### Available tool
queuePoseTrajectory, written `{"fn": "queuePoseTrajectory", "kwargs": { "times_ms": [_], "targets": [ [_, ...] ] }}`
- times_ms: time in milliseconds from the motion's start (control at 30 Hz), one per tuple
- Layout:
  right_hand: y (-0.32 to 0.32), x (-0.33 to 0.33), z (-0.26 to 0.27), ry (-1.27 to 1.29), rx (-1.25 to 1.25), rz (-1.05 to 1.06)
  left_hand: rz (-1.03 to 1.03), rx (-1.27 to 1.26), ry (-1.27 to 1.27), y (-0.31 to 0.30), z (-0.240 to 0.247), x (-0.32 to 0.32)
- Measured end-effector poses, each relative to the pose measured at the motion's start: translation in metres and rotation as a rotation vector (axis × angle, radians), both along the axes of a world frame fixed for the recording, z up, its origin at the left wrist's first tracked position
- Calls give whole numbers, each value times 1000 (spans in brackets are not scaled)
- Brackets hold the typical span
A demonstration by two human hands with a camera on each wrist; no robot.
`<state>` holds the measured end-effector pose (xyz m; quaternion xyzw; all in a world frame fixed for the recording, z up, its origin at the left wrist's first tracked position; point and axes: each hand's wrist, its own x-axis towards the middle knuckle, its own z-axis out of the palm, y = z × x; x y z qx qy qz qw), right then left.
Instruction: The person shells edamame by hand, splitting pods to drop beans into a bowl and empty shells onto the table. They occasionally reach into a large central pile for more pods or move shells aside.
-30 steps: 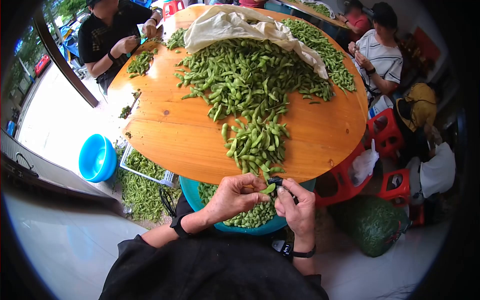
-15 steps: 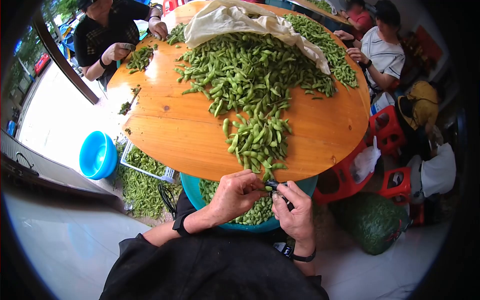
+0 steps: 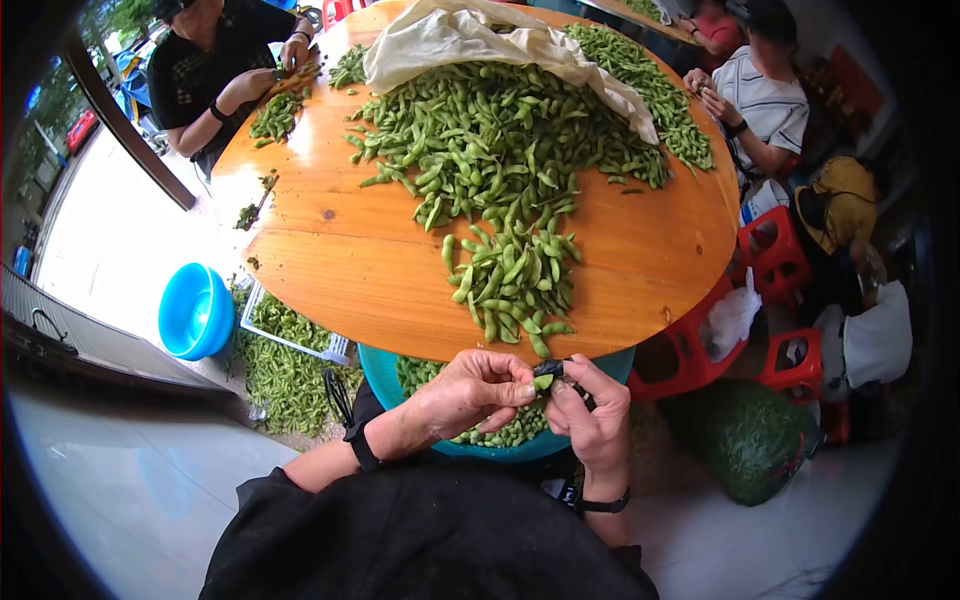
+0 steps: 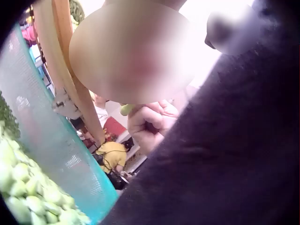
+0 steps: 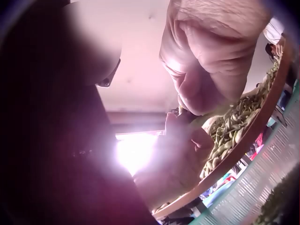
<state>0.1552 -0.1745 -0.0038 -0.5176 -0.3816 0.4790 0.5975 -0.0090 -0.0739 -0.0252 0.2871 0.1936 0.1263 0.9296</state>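
Observation:
Above the near edge of the round wooden table, both hands meet at one green soybean pod (image 3: 543, 382). My left hand (image 3: 468, 393) pinches its left end between thumb and fingertips. On the other side, my right hand (image 3: 594, 412) grips the pod with its thumb against the index finger, which has a black covering (image 3: 550, 368) near its tip. Below the hands stands a teal basin (image 3: 376, 385) holding shelled green beans (image 3: 515, 432). A heap of pods (image 3: 480, 160) tapers down the table toward my hands. A blurred patch hides much of the left wrist view.
A cream cloth (image 3: 450, 40) covers the heap's far side. Two people handle pods at the table's left and right. A blue basin (image 3: 195, 312) and a white crate (image 3: 300, 335) stand on the left floor; red stools (image 3: 775, 255) and a full green sack (image 3: 740, 440) are at right.
Half a second ago the hands were close at the table edge over a pod. They have since drawn slightly back, and the pod now shows more between the fingertips.

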Motion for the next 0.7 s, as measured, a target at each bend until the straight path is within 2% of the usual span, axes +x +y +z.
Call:
{"fn": "queuePoseTrajectory", "kwargs": {
  "times_ms": [33, 67, 100, 233, 267, 300, 333, 367, 433, 467, 500, 567, 600, 667, 700],
  "targets": [
    [2, -2, -2, -1, 4, 0, 88, 128, 2, -6, -1, 5],
    [4, -3, -6, -294, 63, -39, 175, 256, 4, -10, -3, 7],
    [5, -4, -8, -588, 120, -77, 174, 258, 2, -9, -4, 7],
    [2, -9, -6, -615, 128, -93, 202, 374, 42, -14, -7, 7],
    [4, -12, -5, -615, 127, -93, 252, 626, 148, -16, -3, 8],
    [7, -16, -3, -745, 197, -151, 301, 877, 254, -18, 0, 8],
    [8, -18, -3, -874, 268, -210, 332, 1043, 266, -16, 3, 9],
    [8, -17, -3, -874, 267, -210, 332, 1043, 266, -13, 1, 7],
    [7, -10, -5, -265, 6, -76, 130, 664, 209, -2, -6, 1],
    [8, -4, -6, 12, -72, 5, 43, 499, 101, 6, -9, -3],
    [10, 7, -11, 253, -91, 108, 44, 499, 100, 6, -6, -2],
    [12, 11, -15, 380, -110, 96, 49, 257, 74, 5, 0, 0],
    [12, 8, -14, 381, -113, 99, 82, 218, 44, 5, -6, 0],
    [11, 0, -12, 226, -60, -43, 129, 185, 46, 2, -5, 3],
    [11, -5, -13, 224, -60, -42, 174, 153, 47, 1, -5, 5]
  ]
}}
